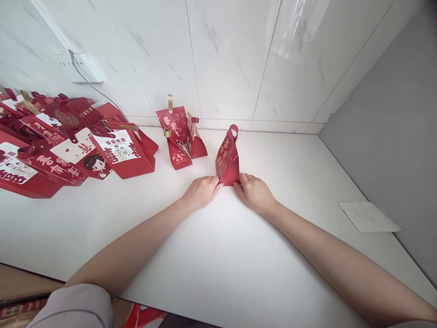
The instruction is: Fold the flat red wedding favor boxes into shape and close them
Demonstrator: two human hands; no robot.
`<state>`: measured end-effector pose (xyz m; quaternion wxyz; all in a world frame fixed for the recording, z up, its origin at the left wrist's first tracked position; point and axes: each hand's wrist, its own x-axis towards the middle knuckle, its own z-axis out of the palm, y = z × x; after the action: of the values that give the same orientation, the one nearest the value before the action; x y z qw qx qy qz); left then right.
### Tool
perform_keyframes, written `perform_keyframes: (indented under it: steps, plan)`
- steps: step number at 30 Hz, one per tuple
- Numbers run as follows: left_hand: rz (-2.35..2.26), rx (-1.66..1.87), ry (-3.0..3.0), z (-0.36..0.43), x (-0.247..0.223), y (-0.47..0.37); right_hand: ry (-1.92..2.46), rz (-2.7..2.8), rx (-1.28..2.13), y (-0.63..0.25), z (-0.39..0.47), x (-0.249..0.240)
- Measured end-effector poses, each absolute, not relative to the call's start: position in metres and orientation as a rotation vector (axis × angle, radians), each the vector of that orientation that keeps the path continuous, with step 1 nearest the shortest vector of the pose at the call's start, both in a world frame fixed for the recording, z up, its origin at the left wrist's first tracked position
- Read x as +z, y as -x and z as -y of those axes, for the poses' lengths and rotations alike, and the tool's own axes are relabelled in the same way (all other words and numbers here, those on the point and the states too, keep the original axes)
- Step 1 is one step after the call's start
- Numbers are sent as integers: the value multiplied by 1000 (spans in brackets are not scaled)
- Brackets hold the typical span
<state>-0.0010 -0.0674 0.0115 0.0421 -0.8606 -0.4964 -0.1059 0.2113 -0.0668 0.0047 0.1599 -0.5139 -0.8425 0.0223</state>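
Observation:
A red paper gift box (229, 165) with a ribbon loop on top stands upright on the white table. Its narrow end faces me, and pale lettering covers its left side. My left hand (202, 190) grips the lower left corner, fingers closed against the paper. On the opposite lower corner, my right hand (254, 192) pinches the box the same way. Just left and behind stand more red gift boxes (180, 157) with ribbon loops, close together.
Many finished-looking red gift boxes (126, 159) crowd the table's left side. A wall socket (80, 68) with a grey cable is behind them. White paper (369, 217) lies by the grey panel (392, 118) at right. Cardboard (23, 282) shows below the table's front edge.

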Motion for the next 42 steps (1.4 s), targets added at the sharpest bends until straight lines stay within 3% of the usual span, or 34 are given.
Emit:
perform_keyframes:
  steps: [30,36,42]
  plan:
    - [1515,-420,2538,75,9,0,1301,2428,-63,-212,73,0]
    - [1508,-587,2514,78,11,1,1167,2370,-107,-214,74,0]
    - [1834,-807,2404,76,19,2,1036,2460,119,-210,78,4]
